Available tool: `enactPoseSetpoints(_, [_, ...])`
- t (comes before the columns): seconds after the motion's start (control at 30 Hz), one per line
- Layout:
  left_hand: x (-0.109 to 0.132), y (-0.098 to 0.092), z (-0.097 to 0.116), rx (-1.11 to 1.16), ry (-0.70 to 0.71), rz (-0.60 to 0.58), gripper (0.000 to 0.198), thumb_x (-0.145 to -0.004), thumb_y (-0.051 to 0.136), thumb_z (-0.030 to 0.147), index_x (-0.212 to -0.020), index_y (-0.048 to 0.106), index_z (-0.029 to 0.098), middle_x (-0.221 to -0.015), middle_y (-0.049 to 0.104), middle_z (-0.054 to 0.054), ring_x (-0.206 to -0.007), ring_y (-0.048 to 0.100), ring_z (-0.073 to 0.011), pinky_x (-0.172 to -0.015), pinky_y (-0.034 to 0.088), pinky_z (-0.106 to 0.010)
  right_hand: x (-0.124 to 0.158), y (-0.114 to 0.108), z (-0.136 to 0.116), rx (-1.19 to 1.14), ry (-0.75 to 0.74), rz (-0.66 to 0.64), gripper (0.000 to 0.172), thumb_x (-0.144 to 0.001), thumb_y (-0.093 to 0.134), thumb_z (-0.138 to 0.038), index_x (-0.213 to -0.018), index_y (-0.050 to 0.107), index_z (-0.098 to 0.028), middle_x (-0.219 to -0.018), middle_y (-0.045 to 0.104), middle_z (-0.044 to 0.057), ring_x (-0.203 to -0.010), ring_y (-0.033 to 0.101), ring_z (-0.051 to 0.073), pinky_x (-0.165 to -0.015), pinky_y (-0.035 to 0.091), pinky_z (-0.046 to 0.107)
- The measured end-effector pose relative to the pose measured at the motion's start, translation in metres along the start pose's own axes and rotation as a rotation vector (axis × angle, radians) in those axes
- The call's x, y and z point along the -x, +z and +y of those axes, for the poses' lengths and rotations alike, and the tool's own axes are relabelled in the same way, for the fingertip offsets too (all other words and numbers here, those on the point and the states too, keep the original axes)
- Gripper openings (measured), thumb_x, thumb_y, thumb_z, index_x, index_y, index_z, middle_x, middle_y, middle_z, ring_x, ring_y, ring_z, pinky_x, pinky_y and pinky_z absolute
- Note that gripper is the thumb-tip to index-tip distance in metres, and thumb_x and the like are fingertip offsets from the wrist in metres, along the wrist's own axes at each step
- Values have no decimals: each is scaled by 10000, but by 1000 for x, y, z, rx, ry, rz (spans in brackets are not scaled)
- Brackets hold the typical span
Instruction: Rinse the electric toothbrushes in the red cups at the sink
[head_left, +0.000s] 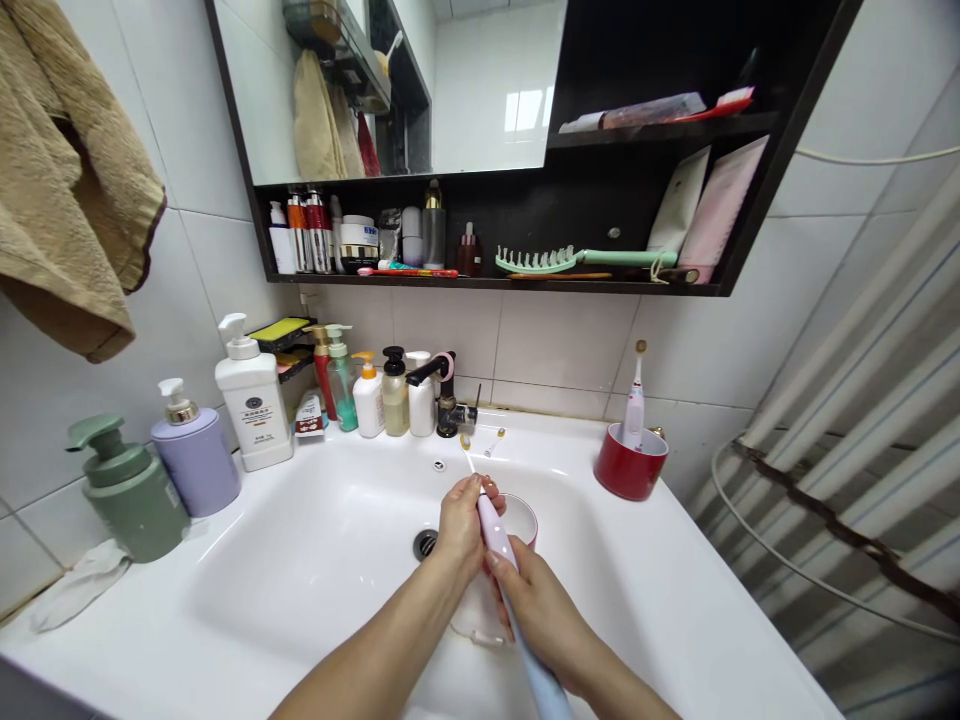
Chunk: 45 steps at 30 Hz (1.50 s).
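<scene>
Two hands meet in the head view, both on one pink-and-blue electric toothbrush (496, 530) held over the white sink (300, 560), slanting with its brush end away from the person and its base toward them. The left hand (459, 525) pinches the top of the handle between thumb and fingers, and a thin stem with a small brush head (466, 442) sticks out beyond the fingertips; whether the stem is fully seated on the handle cannot be told. The right hand (541, 608) is wrapped round the middle of the handle, its thumb laid along the top. A second brush head (495, 442) lies on the back ledge of the sink. Partly hidden behind the hands, a cup (523, 515) with a pale inside sits in the sink, right of the drain (424, 544). The black tap (448, 405) stands at the back, with a row of pump bottles (395, 397) to its left along the bench (720, 620). On the right, a red cup (630, 468) holds another toothbrush (634, 410) nearly upright. Above, a dark cabinet (487, 284) carries a green hairbrush (536, 263), small bottles and jars; a tan towel (67, 170) hangs at the left.
</scene>
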<state>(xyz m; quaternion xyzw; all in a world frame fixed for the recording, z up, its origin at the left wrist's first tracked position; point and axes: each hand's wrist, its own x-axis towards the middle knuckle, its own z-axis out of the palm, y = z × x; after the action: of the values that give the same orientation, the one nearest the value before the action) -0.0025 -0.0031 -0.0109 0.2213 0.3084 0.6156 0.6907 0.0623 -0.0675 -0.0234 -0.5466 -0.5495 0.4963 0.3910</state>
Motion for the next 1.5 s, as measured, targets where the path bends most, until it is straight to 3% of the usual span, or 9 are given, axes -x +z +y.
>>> enactPoseSetpoints(0.57, [-3, -2, 0, -57, -24, 57, 102, -669, 401, 156, -578, 428, 119, -459, 445, 22, -387, 440, -48, -473, 379, -199, 0, 0, -2, -20, 51, -25, 214, -702, 314, -373, -703, 383, -170, -514, 386, -49, -375, 360, 51, -349, 301, 180])
enactPoseSetpoints(0.8, [-12, 12, -11, -95, -45, 33, 63, -675, 391, 145, -631, 428, 119, -456, 446, 16, -400, 456, -62, -482, 392, -211, -3, -12, -4, -64, 93, 31, 194, -702, 303, -354, -649, 356, -175, -524, 389, -44, -378, 365, 52, -336, 296, 180])
enactPoseSetpoints(1.0, [-45, 39, -6, -416, 33, 54, 128, -728, 293, 144, -653, 397, 139, -505, 458, 22, -434, 462, -30, -543, 398, -178, 1, -25, -8, -95, 90, 63, 194, -705, 306, -353, -692, 369, -171, -494, 374, -55, -372, 352, 51, -340, 293, 179])
enactPoseSetpoints(1.13, [-80, 45, 3, -630, -29, 6, 95, -669, 409, 165, -578, 410, 138, -500, 512, -16, -418, 477, -75, -486, 393, -222, 5, -32, -13, -148, 39, 95, 218, -700, 317, -381, -698, 372, -170, -536, 387, -48, -391, 364, 49, -355, 311, 180])
enactPoseSetpoints(1.2, [-96, 46, -2, -774, -46, 10, 122, -611, 476, 149, -506, 415, 140, -486, 523, -39, -457, 503, -120, -476, 383, -246, 6, -35, -16, -193, 6, 98, 226, -705, 310, -392, -695, 371, -175, -557, 396, -44, -400, 367, 47, -359, 315, 178])
enactPoseSetpoints(1.3, [-115, 48, -20, -974, 12, 70, 218, -528, 526, 83, -390, 373, 154, -543, 542, -69, -674, 526, -192, -560, 374, -268, 4, -37, -18, -222, 3, 88, 233, -704, 313, -404, -669, 359, -178, -537, 388, -50, -386, 358, 43, -349, 307, 172])
enactPoseSetpoints(1.4, [-130, 50, -38, -1113, 104, 110, 300, -476, 536, 31, -339, 303, 162, -635, 552, -106, -871, 456, -240, -668, 341, -296, 1, -35, -15, -218, 17, 71, 253, -688, 327, -427, -649, 345, -178, -513, 374, -57, -353, 344, 36, -323, 286, 168])
enactPoseSetpoints(1.5, [-140, 51, -46, -1189, 180, 90, 310, -479, 533, 33, -341, 286, 161, -682, 545, -126, -934, 414, -251, -731, 302, -313, -2, -32, -10, -204, 31, 46, 278, -673, 331, -453, -672, 349, -176, -496, 376, -60, -336, 339, 33, -309, 274, 164])
